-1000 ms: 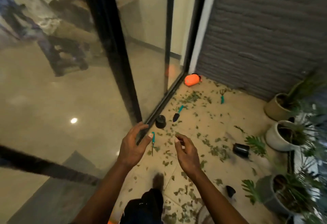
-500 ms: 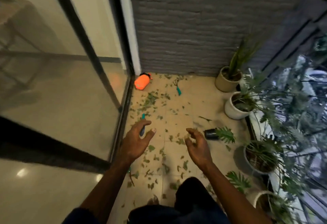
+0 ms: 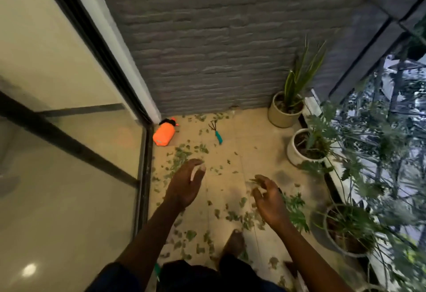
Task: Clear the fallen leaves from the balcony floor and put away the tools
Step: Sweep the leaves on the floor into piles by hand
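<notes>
Starting over on the left, there's the glass sliding door (image 3: 69, 153) with its dark frame, and right at the foot of it, in the corner by the grey brick wall (image 3: 219, 49), an orange spray bottle (image 3: 164, 134) lies on its side on the balcony floor (image 3: 253, 153). Nobody's put that away. Just beside it to the right, a small hand rake (image 3: 216, 132) with a teal handle lies flat on the tiles, untouched too.

Now the fallen leaves (image 3: 184, 155) — they're everywhere, a thick patch near the bottle and a trail running down the tiles toward the person's feet. From where I stand, I'd say the clearing has barely begun, if at all.

The left hand (image 3: 184, 185) hovers above the leaves, fingers loosely spread, nothing in it. The right hand (image 3: 268, 201) hangs nearby, fingers curled but empty as far as I can see; a leaf sits just at its fingertips, and I can't tell whether it's pinched or simply lying on the floor behind.

Further right, the potted plants (image 3: 297, 102) line the balcony edge, upright and in place.

So my read: all the leaves left to gather, both visible tools left to stow. No bag or bin for the leaves is in sight.
</notes>
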A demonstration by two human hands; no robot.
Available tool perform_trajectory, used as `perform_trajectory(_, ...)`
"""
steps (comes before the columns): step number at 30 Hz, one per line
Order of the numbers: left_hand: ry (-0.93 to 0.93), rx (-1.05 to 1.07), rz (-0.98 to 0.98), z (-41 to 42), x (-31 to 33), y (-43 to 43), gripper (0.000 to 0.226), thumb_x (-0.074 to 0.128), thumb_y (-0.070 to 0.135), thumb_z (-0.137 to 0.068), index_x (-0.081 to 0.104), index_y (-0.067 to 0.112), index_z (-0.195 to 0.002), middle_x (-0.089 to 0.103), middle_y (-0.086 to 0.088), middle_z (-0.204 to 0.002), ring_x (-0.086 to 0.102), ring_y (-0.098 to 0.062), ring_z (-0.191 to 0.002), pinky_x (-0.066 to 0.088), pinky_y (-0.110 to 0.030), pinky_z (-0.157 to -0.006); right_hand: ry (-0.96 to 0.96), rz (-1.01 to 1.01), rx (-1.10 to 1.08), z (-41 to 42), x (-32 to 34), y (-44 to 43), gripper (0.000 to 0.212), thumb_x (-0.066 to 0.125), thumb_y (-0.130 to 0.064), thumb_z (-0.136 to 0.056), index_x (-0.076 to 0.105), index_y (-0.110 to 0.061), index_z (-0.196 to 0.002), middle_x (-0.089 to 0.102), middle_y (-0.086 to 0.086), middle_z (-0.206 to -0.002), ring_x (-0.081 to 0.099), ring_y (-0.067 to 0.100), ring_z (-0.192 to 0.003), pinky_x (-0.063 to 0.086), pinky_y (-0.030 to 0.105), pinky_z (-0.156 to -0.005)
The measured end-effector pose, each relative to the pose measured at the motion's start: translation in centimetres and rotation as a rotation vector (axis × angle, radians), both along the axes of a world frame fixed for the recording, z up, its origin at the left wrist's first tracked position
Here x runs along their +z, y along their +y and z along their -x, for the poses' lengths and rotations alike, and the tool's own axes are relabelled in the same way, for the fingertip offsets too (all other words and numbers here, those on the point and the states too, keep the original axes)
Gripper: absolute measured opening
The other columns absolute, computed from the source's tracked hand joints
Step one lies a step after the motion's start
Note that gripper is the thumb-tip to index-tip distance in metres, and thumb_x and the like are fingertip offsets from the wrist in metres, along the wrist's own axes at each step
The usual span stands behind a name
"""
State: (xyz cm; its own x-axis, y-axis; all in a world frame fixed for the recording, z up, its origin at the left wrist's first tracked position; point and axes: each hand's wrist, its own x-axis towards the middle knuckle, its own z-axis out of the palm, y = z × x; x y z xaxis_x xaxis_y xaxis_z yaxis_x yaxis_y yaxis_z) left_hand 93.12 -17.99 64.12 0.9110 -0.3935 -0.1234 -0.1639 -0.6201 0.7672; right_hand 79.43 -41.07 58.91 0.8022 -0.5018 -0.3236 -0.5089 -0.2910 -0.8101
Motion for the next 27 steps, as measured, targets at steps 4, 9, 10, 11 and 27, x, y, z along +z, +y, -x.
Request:
perform_trajectory(4, -0.001, -0.046, -0.041, -4.8, -0.5, -2.9, 0.055, 0.045, 0.054, -0.101, 0.062, 0.017, -0.139, 0.060, -0.003, -0.145, 0.056, -0.022, -0.132, 0.041, -0.029, -0.106, 0.074, 0.059, 0.033, -4.2, 0.1, -3.7, 0.040, 0.064, -0.023, -0.100, 0.059, -0.021, -0.140, 0.057, 0.005, -0.139, 0.059, 0.023, -0.125, 0.050, 0.040, -0.107)
perform_trajectory(9, 0.016, -0.070, -0.053, -10.5, -2.2, -5.1, 0.061, 0.036, 0.071, -0.100, 0.062, 0.028, -0.135, 0.061, 0.007, -0.138, 0.067, -0.017, -0.116, 0.050, -0.039, -0.102, 0.110, 0.022, 0.024, -9.2, -0.4, -6.8, 0.044, 0.064, -0.026, -0.101, 0.055, -0.023, -0.144, 0.054, 0.003, -0.145, 0.054, 0.016, -0.125, 0.050, 0.037, -0.106)
perform_trajectory(10, 0.032, -0.072, -0.067, -11.9, -2.4, -5.7, 0.061, 0.037, 0.072, -0.099, 0.062, 0.029, -0.135, 0.061, 0.008, -0.138, 0.067, -0.017, -0.115, 0.050, -0.038, -0.101, 0.124, 0.013, 0.021, -10.2, -0.8, -7.4, 0.045, 0.064, -0.026, -0.101, 0.055, -0.023, -0.144, 0.053, 0.003, -0.145, 0.054, 0.015, -0.126, 0.050, 0.036, -0.106)
perform_trajectory(11, 0.038, -0.086, -0.073, -13.0, -2.8, -6.2, 0.059, 0.039, 0.069, -0.100, 0.061, 0.028, -0.136, 0.061, 0.007, -0.140, 0.066, -0.018, -0.118, 0.050, -0.037, -0.101, 0.129, 0.007, 0.022, -11.0, -1.2, -7.9, 0.045, 0.064, -0.026, -0.101, 0.054, -0.023, -0.145, 0.052, 0.002, -0.146, 0.052, 0.014, -0.126, 0.049, 0.032, -0.105)
perform_trajectory(27, 0.205, -0.347, -0.141, -30.4, -25.1, -19.0, 0.065, 0.051, 0.071, -0.092, 0.059, 0.027, -0.140, 0.056, 0.006, -0.147, 0.053, -0.018, -0.136, 0.047, -0.044, -0.112, 0.533, 0.092, 0.004, -26.4, -22.0, -19.4, 0.068, 0.058, -0.063, -0.094, 0.038, -0.034, -0.153, 0.051, -0.005, -0.141, 0.068, 0.015, -0.107, 0.059, 0.040, -0.090)
